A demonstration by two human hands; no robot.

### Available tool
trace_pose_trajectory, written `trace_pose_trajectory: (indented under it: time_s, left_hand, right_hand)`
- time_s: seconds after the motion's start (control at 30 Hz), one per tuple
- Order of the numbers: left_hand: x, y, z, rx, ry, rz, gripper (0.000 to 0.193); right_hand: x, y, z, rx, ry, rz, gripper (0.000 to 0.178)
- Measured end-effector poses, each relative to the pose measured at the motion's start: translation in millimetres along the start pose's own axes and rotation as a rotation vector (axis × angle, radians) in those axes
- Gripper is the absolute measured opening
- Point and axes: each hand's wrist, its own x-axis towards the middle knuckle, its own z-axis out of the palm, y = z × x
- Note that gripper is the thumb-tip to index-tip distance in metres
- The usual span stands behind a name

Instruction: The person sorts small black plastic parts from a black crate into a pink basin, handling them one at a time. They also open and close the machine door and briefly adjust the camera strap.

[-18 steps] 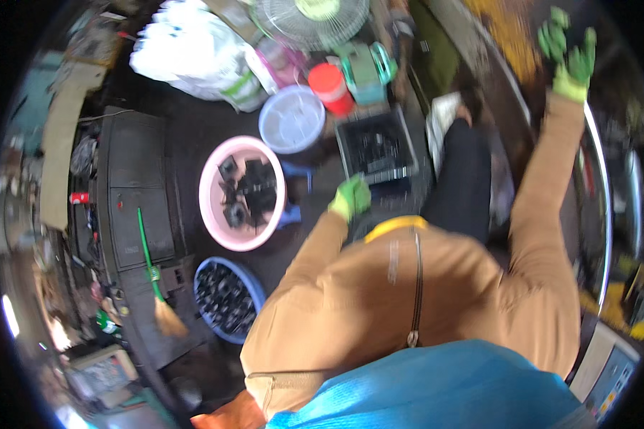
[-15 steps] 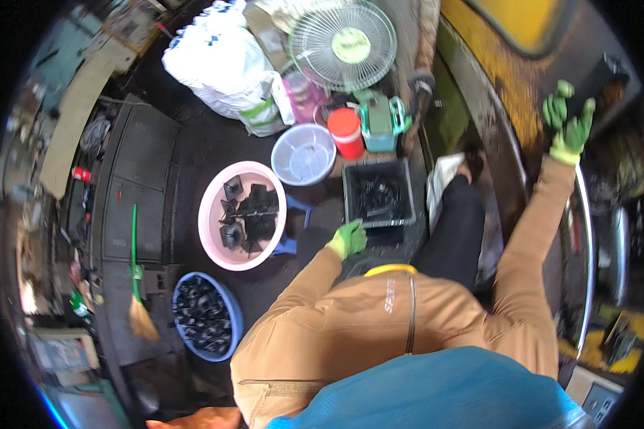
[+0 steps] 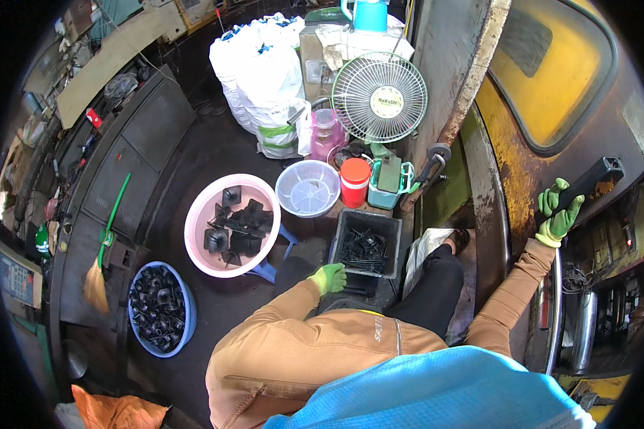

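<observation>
My right hand (image 3: 559, 211), in a green glove, is raised at the far right beside a long black handle (image 3: 591, 179) on the yellow and grey machine panel. Its fingers are spread at the handle's lower end; a firm grip does not show. My left hand (image 3: 328, 279), gloved alike, is low over my lap near the left front corner of a black crate (image 3: 334, 247). Its fingers are curled together, and the palm side is hidden. Inside the crate lie dark thin parts (image 3: 365, 249). Left of it, a pink basin (image 3: 195, 239) holds black flared plastic pieces (image 3: 247, 222).
A blue tub (image 3: 191, 314) full of black parts stands on the floor at left. Beyond the crate are a translucent basin (image 3: 308, 187), a red jar (image 3: 354, 182), a teal container (image 3: 388, 184) and a fan (image 3: 379, 98). White sacks (image 3: 261, 82) stand behind; a broom (image 3: 107, 239) leans left.
The view has shifted, so the scene sits lower and more of the back shows. My right hand stays by the black handle with fingers spread. The left stays near the crate.
</observation>
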Motion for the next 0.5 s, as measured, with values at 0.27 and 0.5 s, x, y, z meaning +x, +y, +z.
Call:
trace_pose_trajectory:
  time_s: [0.27, 0.5]
  left_hand:
    - [15, -1, -14, -0.105, -0.286, -0.071, 0.023]
    - [15, -5, -6, -0.025, 0.087, -0.007, 0.025]
  right_hand:
    - [0, 1, -1, -0.018, 0.018, 0.006, 0.058]
    - [1, 0, -2, -0.079, 0.045, -0.011, 0.061]
